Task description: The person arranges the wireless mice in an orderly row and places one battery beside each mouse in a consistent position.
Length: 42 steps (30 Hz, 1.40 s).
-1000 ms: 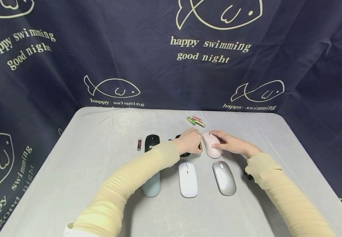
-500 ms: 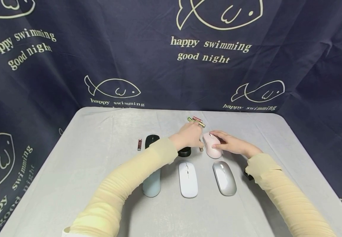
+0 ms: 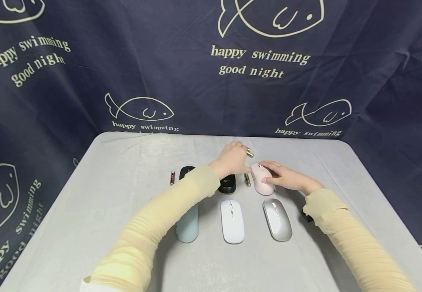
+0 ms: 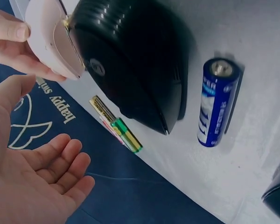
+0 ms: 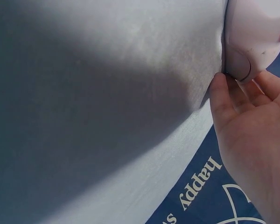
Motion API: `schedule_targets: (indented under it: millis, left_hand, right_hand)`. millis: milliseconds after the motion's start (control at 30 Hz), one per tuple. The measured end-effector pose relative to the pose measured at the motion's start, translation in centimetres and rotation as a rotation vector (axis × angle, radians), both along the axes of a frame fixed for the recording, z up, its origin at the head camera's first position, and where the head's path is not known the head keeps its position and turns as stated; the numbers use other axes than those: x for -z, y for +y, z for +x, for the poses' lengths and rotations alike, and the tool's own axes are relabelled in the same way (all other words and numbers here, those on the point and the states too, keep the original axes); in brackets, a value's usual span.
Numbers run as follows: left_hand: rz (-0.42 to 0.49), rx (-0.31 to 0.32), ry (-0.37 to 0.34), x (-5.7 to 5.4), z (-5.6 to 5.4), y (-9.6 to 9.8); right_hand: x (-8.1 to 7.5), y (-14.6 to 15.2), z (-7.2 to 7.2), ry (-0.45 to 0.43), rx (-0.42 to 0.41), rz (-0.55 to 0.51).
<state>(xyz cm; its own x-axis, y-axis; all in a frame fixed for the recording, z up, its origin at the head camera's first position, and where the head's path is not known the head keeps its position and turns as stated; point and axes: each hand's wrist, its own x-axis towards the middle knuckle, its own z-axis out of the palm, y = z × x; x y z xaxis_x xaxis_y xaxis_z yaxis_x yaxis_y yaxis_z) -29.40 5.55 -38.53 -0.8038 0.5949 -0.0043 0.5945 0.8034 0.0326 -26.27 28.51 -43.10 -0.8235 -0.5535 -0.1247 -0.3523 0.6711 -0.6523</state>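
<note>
My left hand (image 3: 232, 157) reaches over the far end of a black mouse (image 3: 227, 185). Its fingers are loosely bent with nothing between them, as the left wrist view shows. Close beyond them lies a small group of batteries (image 4: 115, 123), partly hidden by the hand in the head view. My right hand (image 3: 285, 176) holds a pale pink mouse (image 3: 261, 180) on the table, thumb on one side and fingers on the other. Between the two mice lies a single gold-coloured battery (image 3: 247, 179). A blue battery (image 4: 218, 102) stands out beside the black mouse in the left wrist view.
Nearer the front are a white mouse (image 3: 232, 222), a silver mouse (image 3: 277, 220) and a light blue mouse (image 3: 187, 227) partly under the left sleeve. Another black mouse (image 3: 186, 170) and a red battery (image 3: 172, 178) are at the left. A dark object (image 3: 307, 216) shows beside the right sleeve.
My left hand has left the gold-coloured battery beside the pink mouse and moved away from me towards the battery group. The right hand and pink mouse have stayed put.
</note>
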Motion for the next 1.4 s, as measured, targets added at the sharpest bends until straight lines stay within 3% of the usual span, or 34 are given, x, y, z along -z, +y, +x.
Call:
schedule_targets:
  millis: [433, 800, 1133, 1400]
  left_hand:
    - [-0.009, -0.087, 0.003, -0.2, -1.7, 0.2]
    - [-0.004, -0.178, -0.035, 0.6, -3.3, 0.4]
    - [-0.001, -0.262, -0.057, 0.7, -4.6, 1.0]
    - [-0.006, -0.279, -0.069, 1.5, -5.1, 1.3]
  right_hand:
    - [-0.2, -0.1, 0.0, 0.011, -0.004, 0.022]
    - [-0.2, -0.2, 0.0, 0.024, -0.002, 0.038]
    - [-0.1, 0.0, 0.1, 0.019, 0.001, 0.028]
    - [0.0, 0.0, -0.1, 0.015, 0.002, 0.028]
